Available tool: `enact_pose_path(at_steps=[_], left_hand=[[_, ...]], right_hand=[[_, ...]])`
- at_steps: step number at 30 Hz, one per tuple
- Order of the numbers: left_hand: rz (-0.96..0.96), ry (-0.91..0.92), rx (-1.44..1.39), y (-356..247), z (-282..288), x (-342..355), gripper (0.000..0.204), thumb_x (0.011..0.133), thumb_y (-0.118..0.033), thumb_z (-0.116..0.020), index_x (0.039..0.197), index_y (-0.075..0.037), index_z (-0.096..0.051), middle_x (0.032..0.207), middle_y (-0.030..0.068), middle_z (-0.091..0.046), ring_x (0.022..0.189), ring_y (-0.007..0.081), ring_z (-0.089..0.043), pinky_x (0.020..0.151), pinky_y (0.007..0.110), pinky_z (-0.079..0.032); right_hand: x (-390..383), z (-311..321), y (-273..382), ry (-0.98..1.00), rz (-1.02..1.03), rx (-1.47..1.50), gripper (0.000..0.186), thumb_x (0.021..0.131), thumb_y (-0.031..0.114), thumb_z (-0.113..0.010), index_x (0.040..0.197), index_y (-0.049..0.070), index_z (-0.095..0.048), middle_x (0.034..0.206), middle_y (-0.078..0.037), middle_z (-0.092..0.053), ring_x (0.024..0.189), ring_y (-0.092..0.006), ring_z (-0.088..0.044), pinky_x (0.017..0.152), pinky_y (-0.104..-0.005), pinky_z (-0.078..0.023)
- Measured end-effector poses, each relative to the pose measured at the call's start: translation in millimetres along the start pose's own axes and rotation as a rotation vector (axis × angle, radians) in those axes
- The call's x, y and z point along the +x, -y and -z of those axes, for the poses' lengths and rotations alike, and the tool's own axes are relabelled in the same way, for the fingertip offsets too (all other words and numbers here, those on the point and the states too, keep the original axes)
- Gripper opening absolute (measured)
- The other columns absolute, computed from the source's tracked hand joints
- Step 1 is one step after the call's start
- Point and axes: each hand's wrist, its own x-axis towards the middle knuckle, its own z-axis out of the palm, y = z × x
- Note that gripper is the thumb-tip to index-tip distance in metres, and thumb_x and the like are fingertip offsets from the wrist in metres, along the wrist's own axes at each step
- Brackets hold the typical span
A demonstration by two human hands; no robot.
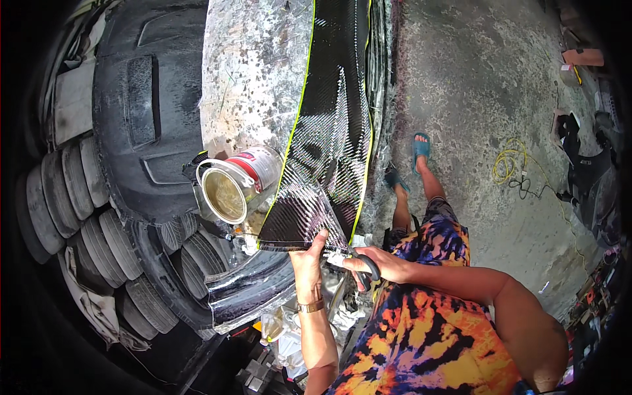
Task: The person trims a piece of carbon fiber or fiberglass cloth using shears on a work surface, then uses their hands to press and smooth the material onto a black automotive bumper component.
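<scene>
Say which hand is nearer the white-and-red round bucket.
Left. In the picture, the left hand is below and right of the bucket; the right hand, holding black-handled scissors, is farther right.

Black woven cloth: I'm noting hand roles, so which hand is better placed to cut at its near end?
Probably the right hand: it holds the black-handled scissors beside the near edge of the black woven cloth, while the left hand grips that edge.
</scene>
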Motion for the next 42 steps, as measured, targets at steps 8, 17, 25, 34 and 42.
enact_pose_path(at_steps=[8,17,25,34,42], left_hand=[[-0.039,0.014,-0.001,1,-1,-1,0.057,0.075,0.006,-0.072,0.127,-0.004,-0.052,0.121,0.0043,-0.057,0.104,0.0157,-0.056,0.096,0.030,-0.042],[-0.022,0.012,0.019,0,-1,1,0.056,0.076,0.007,-0.071,0.127,-0.004,-0.051,0.121,0.0039,-0.057,0.104,0.0150,-0.056,0.095,0.030,-0.043],[-0.038,0.010,-0.006,8,5,5,0.056,0.076,0.006,-0.071,0.128,-0.003,-0.050,0.121,0.0046,-0.057,0.104,0.0157,-0.056,0.095,0.030,-0.043],[-0.039,0.008,0.014,2,0,0,0.047,0.077,0.004,-0.072,0.120,-0.001,-0.055,0.112,0.0035,-0.059,0.096,0.0133,-0.056,0.087,0.027,-0.046],[-0.041,-0.002,0.007,-3,-4,-4,0.045,0.077,0.003,-0.072,0.119,-0.002,-0.056,0.110,0.0028,-0.060,0.094,0.0124,-0.056,0.085,0.027,-0.046]], right_hand=[[12,2,-8,-0.034,0.073,-0.055,0.071,0.089,0.066,-0.042,0.059,0.003,-0.055,0.056,-0.008,-0.062,0.055,-0.0173,-0.063,0.057,-0.0311,-0.048],[7,0,-1,-0.003,-0.015,0.037,0.052,0.092,0.052,-0.053,0.089,0.000,-0.055,0.062,-0.004,-0.058,0.057,-0.0135,-0.062,0.054,-0.0262,-0.046],[5,2,1,0.015,-0.053,0.045,0.047,0.093,0.049,-0.053,0.088,0.002,-0.053,0.064,-0.004,-0.059,0.062,-0.0132,-0.063,0.057,-0.0265,-0.046],[10,8,-3,0.040,-0.080,0.047,0.045,0.094,0.049,-0.052,0.090,0.003,-0.052,0.067,-0.003,-0.058,0.062,-0.0136,-0.063,0.057,-0.0264,-0.047],[12,5,-1,-0.011,-0.044,0.075,0.045,0.092,0.048,-0.055,0.092,0.002,-0.053,0.068,-0.002,-0.057,0.060,-0.0120,-0.062,0.056,-0.0262,-0.048]])
